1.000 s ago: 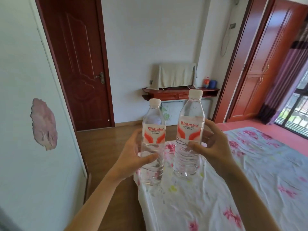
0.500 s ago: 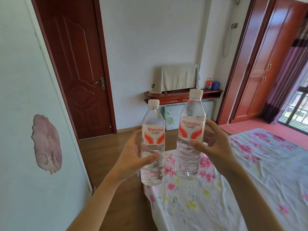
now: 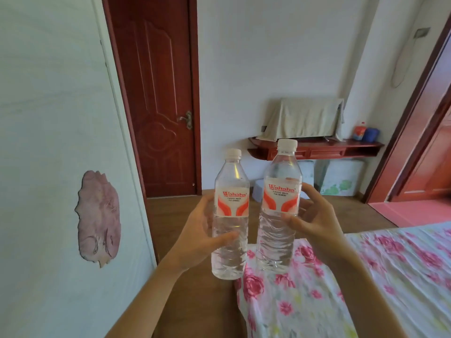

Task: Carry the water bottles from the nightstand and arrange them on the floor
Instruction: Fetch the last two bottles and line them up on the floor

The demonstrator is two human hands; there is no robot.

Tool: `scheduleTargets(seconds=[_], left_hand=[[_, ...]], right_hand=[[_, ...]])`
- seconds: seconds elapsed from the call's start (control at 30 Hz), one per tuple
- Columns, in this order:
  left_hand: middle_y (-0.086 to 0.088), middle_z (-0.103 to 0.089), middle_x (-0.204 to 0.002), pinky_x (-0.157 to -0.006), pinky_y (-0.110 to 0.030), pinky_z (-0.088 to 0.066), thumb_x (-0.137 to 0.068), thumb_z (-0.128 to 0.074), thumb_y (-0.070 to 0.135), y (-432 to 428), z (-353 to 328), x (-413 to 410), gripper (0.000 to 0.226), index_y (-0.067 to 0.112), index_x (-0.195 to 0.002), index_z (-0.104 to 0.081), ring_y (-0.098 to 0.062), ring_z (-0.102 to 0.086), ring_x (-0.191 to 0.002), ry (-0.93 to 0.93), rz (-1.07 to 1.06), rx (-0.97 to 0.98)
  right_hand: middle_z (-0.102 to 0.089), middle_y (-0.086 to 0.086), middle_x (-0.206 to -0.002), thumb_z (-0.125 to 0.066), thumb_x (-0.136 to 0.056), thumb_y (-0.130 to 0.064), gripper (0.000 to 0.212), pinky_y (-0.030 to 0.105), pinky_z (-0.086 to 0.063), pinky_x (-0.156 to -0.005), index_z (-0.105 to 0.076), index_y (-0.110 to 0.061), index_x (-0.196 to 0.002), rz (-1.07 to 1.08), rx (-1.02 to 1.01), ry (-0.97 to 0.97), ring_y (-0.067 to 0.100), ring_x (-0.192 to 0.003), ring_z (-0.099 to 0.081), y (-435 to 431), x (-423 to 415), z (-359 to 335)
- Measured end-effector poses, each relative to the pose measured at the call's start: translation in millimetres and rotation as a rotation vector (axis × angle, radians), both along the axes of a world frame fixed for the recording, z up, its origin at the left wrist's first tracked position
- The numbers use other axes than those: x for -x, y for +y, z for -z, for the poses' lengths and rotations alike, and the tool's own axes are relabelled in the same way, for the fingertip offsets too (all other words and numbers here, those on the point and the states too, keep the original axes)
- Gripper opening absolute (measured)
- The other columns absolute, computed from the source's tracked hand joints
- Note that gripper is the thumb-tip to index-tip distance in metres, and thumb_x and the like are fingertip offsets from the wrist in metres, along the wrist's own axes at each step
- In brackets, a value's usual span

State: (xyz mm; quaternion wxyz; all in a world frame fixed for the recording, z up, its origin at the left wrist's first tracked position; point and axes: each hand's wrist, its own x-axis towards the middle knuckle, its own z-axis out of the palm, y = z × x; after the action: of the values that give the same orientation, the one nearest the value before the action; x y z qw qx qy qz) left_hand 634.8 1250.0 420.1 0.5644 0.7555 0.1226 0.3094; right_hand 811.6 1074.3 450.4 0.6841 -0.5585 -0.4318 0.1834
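Left hand [image 3: 195, 240] grips one upright bottle [image 3: 230, 215] — right hand [image 3: 314, 223] grips the other bottle [image 3: 279, 208] — above the bed's corner [image 3: 268, 289].

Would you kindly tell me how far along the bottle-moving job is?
Done: both bottles are picked up; the left hand grips the left bottle, the right hand the right bottle, upright and capped. In hand: they are held in the air near the bed. Left: neither stands on the wooden floor yet.

2 water bottles [image 3: 230, 208] [image 3: 280, 201] (both w/ caps), 2 hands [image 3: 195, 236] [image 3: 314, 223], 1 bed [image 3: 390, 276], 1 wall shelf [image 3: 317, 151].
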Motion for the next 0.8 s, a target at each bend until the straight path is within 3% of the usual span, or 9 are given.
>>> scheduleTargets(seconds=[0.17,0.33,0.43,0.53,0.63,0.8], left_hand=[[0.016,-0.066,-0.121,-0.088,-0.019,-0.053,-0.075,-0.079,0.003,56,0,-27,0.068,0.023,-0.131,-0.045,-0.009,-0.064,-0.116,0.003,-0.081,0.031],[0.018,-0.067,-0.116,-0.084,-0.017,-0.053,-0.074,-0.079,0.001,114,-4,-58,0.068,0.024,-0.129,-0.045,-0.006,-0.065,-0.113,0.018,-0.149,0.037],[0.018,-0.068,-0.116,-0.082,-0.016,-0.053,-0.074,-0.081,0.005,141,-4,-78,0.07,0.024,-0.131,-0.044,-0.005,-0.065,-0.112,0.02,-0.18,0.03],[0.015,-0.069,-0.116,-0.083,-0.019,-0.054,-0.074,-0.08,0.007,162,-6,-95,0.072,0.021,-0.134,-0.042,-0.009,-0.067,-0.11,0.013,-0.184,0.037],[0.018,-0.068,-0.116,-0.081,-0.017,-0.054,-0.075,-0.08,0.008,181,-9,-106,0.072,0.025,-0.133,-0.042,-0.007,-0.066,-0.111,0.011,-0.192,0.027],[0.022,-0.067,-0.116,-0.082,-0.016,-0.053,-0.074,-0.081,0.012,218,-10,-120,0.071,0.026,-0.132,-0.042,-0.005,-0.065,-0.112,-0.001,-0.193,0.044]], right_hand=[[-0.076,0.012,-0.109,-0.092,-0.064,-0.016,0.072,0.034,-0.061,-0.079,-0.057,-0.019,-0.127,-0.11,0.019,-0.023,0.03,-0.1,-0.074,75,-39,-2],[-0.075,0.011,-0.111,-0.095,-0.053,-0.047,0.089,0.032,-0.061,-0.078,-0.056,-0.018,-0.128,-0.165,0.021,0.006,0.026,-0.101,-0.074,140,-75,-5],[-0.075,0.012,-0.111,-0.094,-0.053,-0.049,0.09,0.033,-0.061,-0.079,-0.056,-0.019,-0.13,-0.191,0.03,0.003,0.027,-0.101,-0.074,167,-94,0],[-0.076,0.012,-0.11,-0.091,-0.063,-0.033,0.079,0.038,-0.062,-0.082,-0.055,-0.018,-0.132,-0.208,0.048,-0.022,0.028,-0.102,-0.073,191,-112,3],[-0.077,0.009,-0.107,-0.079,-0.068,-0.009,0.066,0.034,-0.062,-0.078,-0.054,-0.017,-0.13,-0.216,0.056,-0.038,0.027,-0.1,-0.074,214,-126,2],[-0.077,0.007,-0.107,-0.077,-0.068,-0.011,0.067,0.031,-0.061,-0.077,-0.053,-0.016,-0.131,-0.209,0.051,-0.034,0.025,-0.1,-0.075,250,-145,3]])
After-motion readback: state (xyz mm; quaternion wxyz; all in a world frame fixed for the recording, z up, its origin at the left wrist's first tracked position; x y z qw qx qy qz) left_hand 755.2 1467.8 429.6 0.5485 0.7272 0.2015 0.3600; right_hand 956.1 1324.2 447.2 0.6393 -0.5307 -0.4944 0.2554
